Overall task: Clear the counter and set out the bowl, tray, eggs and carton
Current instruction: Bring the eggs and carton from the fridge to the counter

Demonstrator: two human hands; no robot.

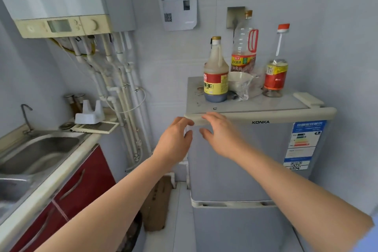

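grey fridge (216,180) is shut, left hand (176,135) and right hand (216,131) at its top corner, fingers loose, holding nothing. eggs and carton nowhere in sight; white bowl (240,81) sits on top. barely started imo.

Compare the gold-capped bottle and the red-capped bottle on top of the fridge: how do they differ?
The gold-capped bottle is broad, with a moulded handle; the red-capped bottle is slimmer, with a long thin neck. The gold-capped bottle stands left on the fridge, the red-capped bottle right. Both stand upright with red-and-yellow labels.
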